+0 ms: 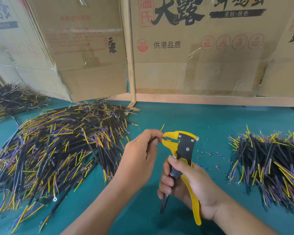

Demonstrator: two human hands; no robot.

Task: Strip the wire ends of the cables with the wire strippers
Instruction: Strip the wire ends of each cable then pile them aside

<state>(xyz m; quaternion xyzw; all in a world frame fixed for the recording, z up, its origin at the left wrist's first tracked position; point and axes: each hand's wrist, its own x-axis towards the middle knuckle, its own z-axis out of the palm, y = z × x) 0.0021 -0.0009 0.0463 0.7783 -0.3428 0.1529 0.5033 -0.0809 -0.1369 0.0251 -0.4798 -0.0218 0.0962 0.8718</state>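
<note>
- Nearest the camera, the wire strippers (180,150) are gripped by the right hand (188,182), fingers curled round the yellow and black handles, thumb laid along the top.
- One cable (153,139) is pinched by the left hand (139,150) between thumb and curled fingers; its wire ends are set in the strippers' jaws, and a yellow wire (162,127) sticks up beside them.
- On the green table (210,119), a large pile of cables (58,146) is spread at left and a smaller pile (270,160) at right.
- Insulation scraps (209,154) are scattered by the tool.
- Cardboard boxes (193,48) are stood behind.
</note>
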